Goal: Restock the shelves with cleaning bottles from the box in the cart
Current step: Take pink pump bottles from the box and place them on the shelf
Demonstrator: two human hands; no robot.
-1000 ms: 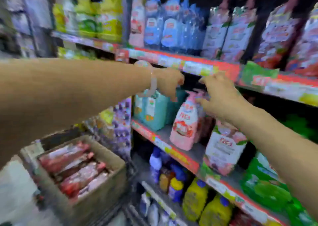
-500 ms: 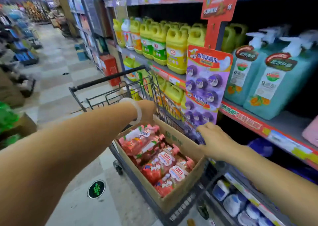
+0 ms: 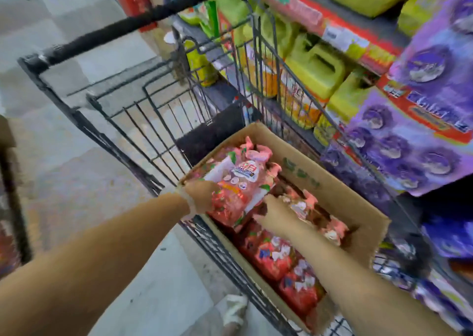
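A cardboard box sits in the black wire cart and holds several pink and red cleaning bottles lying on their sides. My left hand grips the base of one pink bottle, which is tilted up above the others at the box's far end. My right hand is inside the box, fingers closed around a second pink bottle along the right side. A pale bracelet circles my left wrist.
Shelves on the right carry yellow-green jugs and a hanging purple card of round fresheners. The cart handle runs across the upper left. Grey tiled aisle floor lies to the left; a white shoe shows below.
The view swung from the shelf down to the cart. Both hands dropped from the shelf and cart edge into the box and closed on pink bottles; the left one is lifted.
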